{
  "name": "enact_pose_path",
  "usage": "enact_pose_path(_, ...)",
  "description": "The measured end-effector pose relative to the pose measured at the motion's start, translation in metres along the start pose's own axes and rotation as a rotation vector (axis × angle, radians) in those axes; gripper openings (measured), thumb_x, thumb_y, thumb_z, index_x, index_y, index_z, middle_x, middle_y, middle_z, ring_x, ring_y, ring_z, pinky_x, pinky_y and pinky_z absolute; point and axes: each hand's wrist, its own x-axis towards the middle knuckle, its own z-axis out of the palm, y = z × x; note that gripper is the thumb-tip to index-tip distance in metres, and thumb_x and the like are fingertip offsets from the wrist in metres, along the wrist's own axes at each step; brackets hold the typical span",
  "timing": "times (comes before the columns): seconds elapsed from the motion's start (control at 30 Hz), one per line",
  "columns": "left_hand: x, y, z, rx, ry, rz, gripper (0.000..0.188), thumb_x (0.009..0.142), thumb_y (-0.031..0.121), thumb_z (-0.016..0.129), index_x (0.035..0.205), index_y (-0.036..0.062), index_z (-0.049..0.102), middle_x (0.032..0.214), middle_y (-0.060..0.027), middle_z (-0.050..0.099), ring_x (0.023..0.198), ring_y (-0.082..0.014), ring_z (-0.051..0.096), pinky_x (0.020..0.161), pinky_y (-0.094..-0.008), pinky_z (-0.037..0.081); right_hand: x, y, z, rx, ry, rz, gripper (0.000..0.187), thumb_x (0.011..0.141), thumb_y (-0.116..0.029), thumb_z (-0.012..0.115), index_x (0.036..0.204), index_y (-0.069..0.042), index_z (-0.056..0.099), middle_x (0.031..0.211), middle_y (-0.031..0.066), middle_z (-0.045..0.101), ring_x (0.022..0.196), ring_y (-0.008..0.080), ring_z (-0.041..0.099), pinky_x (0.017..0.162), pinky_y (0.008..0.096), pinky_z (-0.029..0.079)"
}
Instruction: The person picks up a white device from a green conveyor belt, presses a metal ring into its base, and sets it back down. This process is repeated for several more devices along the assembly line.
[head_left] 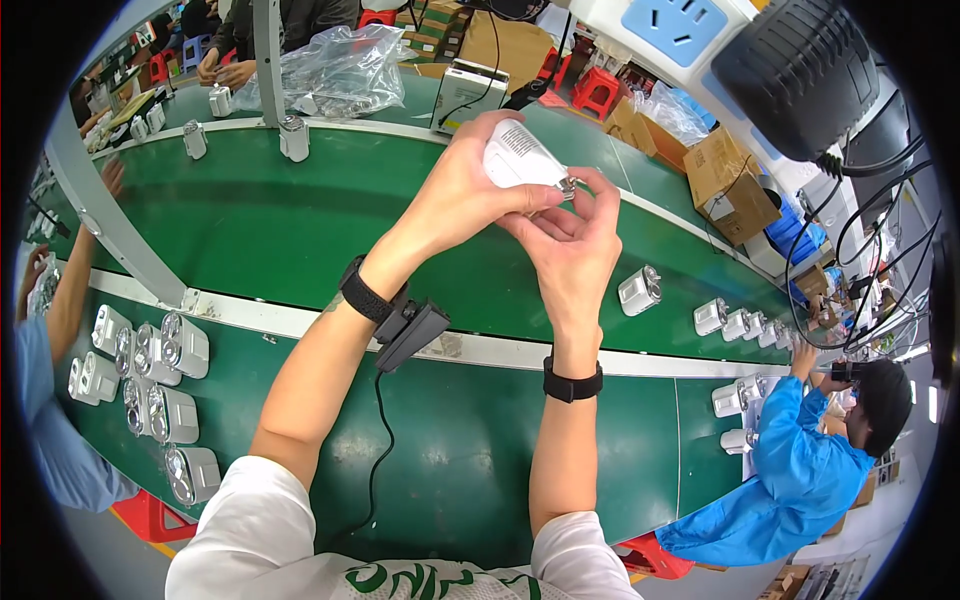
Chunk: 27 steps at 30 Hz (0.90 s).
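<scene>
Above the far part of the green belt, my left hand [455, 190] is closed around a white plastic device [522, 155] with a printed label and a shiny, clear-and-silver end. My right hand [575, 235] reaches that end, its thumb and fingers curled and pinching there; small detail between the fingertips is hard to make out. A similar white device [640, 290] stands on the belt to the right of my right hand. Both my wrists wear black straps, and a black module with a cable [412, 335] is attached at the left one.
Several similar devices [172, 415] stand on the left of the near green table; more line the belt at right. A metal post [120, 215] rises at left. A power strip [672, 30] with black adapter hangs upper right. Co-workers sit at left and right [800, 450].
</scene>
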Motion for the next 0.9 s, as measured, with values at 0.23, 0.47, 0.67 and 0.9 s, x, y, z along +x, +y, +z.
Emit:
enact_pose_path(0.23, -0.002, 0.01, 0.002, -0.01, 0.008, 0.01, 0.09, 0.068, 0.027, 0.087, 0.136, -0.0104, 0.042, 0.124, -0.0222, 0.055, 0.113, -0.0269, 0.058, 0.093, -0.0351, 0.05, 0.0, 0.001, -0.001, 0.034, 0.02, -0.022, 0.063, 0.076, 0.002, 0.082, 0.125, 0.0, 0.042, 0.103, 0.0151, 0.066, 0.091, 0.02, 0.07, 0.079, 0.0299, 0.06)
enact_pose_path(0.47, -0.006, 0.019, 0.008, 0.205, 0.092, 0.135, 0.092, 0.063, 0.026, 0.087, 0.136, -0.0091, 0.041, 0.126, -0.0257, 0.05, 0.116, -0.0317, 0.055, 0.095, -0.0384, 0.049, 0.0, -0.003, 0.0, -0.095, 0.022, -0.139, 0.067, 0.075, 0.008, 0.076, 0.131, 0.0, 0.04, 0.112, 0.0171, 0.063, 0.097, 0.0217, 0.068, 0.083, 0.0317, 0.059)
enact_pose_path(0.67, -0.008, 0.033, 0.003, 0.518, 0.209, 0.444, 0.09, 0.061, 0.021, 0.084, 0.138, -0.0011, 0.043, 0.128, -0.0235, 0.048, 0.119, -0.0381, 0.049, 0.096, -0.042, 0.048, 0.001, -0.01, -0.012, 0.319, -0.133, -0.057, 0.067, 0.074, 0.011, 0.071, 0.133, 0.001, 0.04, 0.124, 0.02, 0.056, 0.113, 0.0237, 0.062, 0.091, 0.0345, 0.055)
enact_pose_path(0.9, -0.016, 0.052, 0.004, 0.625, 0.189, 0.648, 0.094, 0.057, 0.018, 0.084, 0.141, 0.0016, 0.044, 0.131, -0.0173, 0.051, 0.12, -0.0362, 0.048, 0.101, -0.042, 0.042, -0.002, -0.018, -0.028, 0.627, -0.388, -0.129, 0.073, 0.085, -0.002, 0.063, 0.15, 0.005, 0.028, 0.139, 0.0221, 0.048, 0.126, 0.0264, 0.052, 0.103, 0.039, 0.046)
